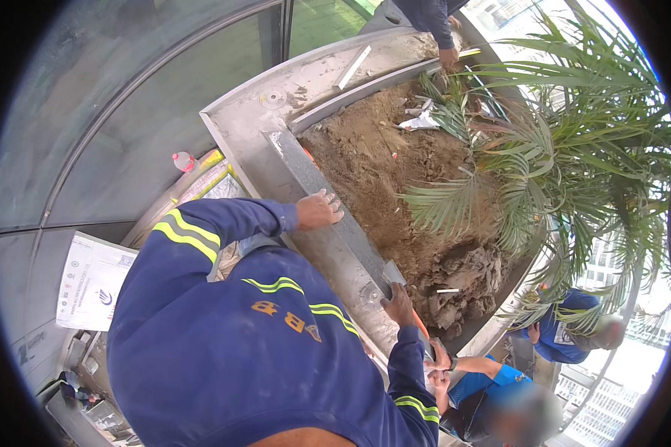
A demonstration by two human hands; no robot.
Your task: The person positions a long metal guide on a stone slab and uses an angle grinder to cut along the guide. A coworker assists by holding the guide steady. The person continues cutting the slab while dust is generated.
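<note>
- At the bottom of the view, the wearer's navy sweatshirt with yellow-green reflective bands (224,365) hides whatever lies beneath it.
- Just beyond, a long, straight grey slab (300,165) runs along the near side of a wide, dusty grey planter rim (238,127).
- The left hand (319,211) rests on the slab, fingers bent; whether it grips, I cannot tell.
- The right hand (399,305) meets a small, flat, light-grey piece (392,273) farther along the slab; its palm side is hidden, so its hold cannot be told.
- Near that end, a blue-clad co-worker's hands (439,357) crowd in, making the slab's end hard to make out.
- Inside the rim lies loose brown soil (365,149) with crumpled white scraps (423,120).
- To the left, a white printed package (95,281) stands beside a curved, glossy grey wall (119,149).
- Feathery green palm fronds (566,141) cover much of the planter's far side.
- At the top, a dark-sleeved person (429,16) is cut off.
- Far right, pale buildings (600,410) look washed out.
</note>
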